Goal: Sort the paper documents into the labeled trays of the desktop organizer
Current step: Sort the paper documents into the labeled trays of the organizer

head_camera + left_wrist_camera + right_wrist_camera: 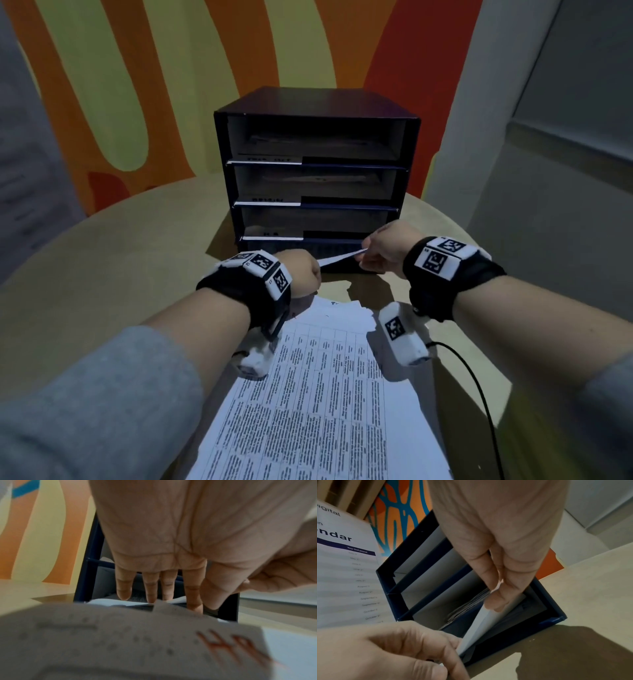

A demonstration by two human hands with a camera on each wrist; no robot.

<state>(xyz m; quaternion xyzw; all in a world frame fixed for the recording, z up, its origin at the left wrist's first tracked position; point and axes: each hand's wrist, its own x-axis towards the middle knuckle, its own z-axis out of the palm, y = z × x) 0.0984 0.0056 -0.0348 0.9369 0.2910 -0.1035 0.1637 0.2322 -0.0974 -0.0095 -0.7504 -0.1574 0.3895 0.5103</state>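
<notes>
Sheet (340, 257) held edge-on between both hands, just in front of the lowest tray (308, 224) of the organizer (315, 164). Left hand (301, 272) gripping the near-left end, fingers curled round the edge; in the left wrist view the fingers (150, 588) reach forward over the paper, thumb closing from the side. Right hand (383, 251) pinching the far-right end between thumb and fingertips (494, 601), as the right wrist view shows. Two-handed hold judged to keep the thin sheet flat and level for sliding into the narrow slot. Red handwritten mark on the sheet in the left wrist view, possibly "HR"; too blurred to confirm. Tray labels (270, 234) also too blurred to read, so the match cannot be verified.

Remaining stack (318, 394) lying on the round table (85, 274), near the body, below both wrists. Printed tables on the top page. Papers already present in all three trays. Black cable (479, 387) trailing across the table at right, clear of the sheet.

Obstruction: dark front lip of the lowest tray directly ahead of the leading edge; papers inside may catch it. Sheet judged to need lifting over the lip.
</notes>
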